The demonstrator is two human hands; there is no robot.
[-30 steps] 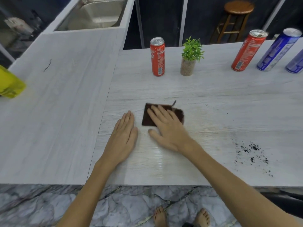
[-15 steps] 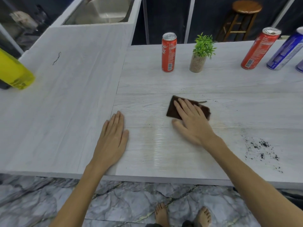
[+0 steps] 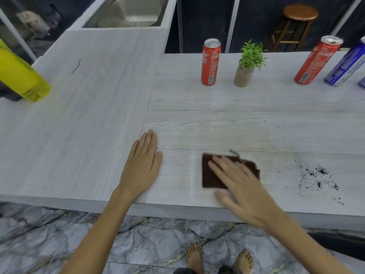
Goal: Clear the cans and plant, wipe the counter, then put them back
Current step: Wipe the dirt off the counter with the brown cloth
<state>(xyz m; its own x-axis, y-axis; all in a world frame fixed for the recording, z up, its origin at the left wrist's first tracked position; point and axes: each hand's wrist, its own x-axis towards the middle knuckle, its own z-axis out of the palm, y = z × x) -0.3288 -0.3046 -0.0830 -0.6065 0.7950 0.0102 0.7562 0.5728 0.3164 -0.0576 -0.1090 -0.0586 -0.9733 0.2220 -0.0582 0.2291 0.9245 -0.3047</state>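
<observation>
Wiping is the step in hand: a dark brown cloth (image 3: 214, 175) lies flat on the pale wood-grain counter (image 3: 217, 123), close to its near edge. The right hand (image 3: 243, 186) presses down on the cloth with straight, spread fingers (image 3: 219, 165), flat rather than clenched; the hand is motion-blurred. To the cloth's left, the left hand (image 3: 141, 165) rests palm down on the counter, fingers straight and together, holding nothing.

To the cloth's right, well apart, a scatter of dark crumbs (image 3: 318, 178) remains on the counter. The next move likely calls for carrying the cloth rightward over those crumbs, pressing evenly so they gather rather than spread.

Beyond the cloth, along the counter's far edge, stand a red cola can (image 3: 211, 62), a small green plant in a speckled pot (image 3: 247, 65) just to its right, then farther right a second red can (image 3: 318, 60) and a blue can (image 3: 347, 66), partly cut off. These appear already set aside; returning them is not yet done. Far left of the cloth sits a yellow bottle (image 3: 21, 76).
</observation>
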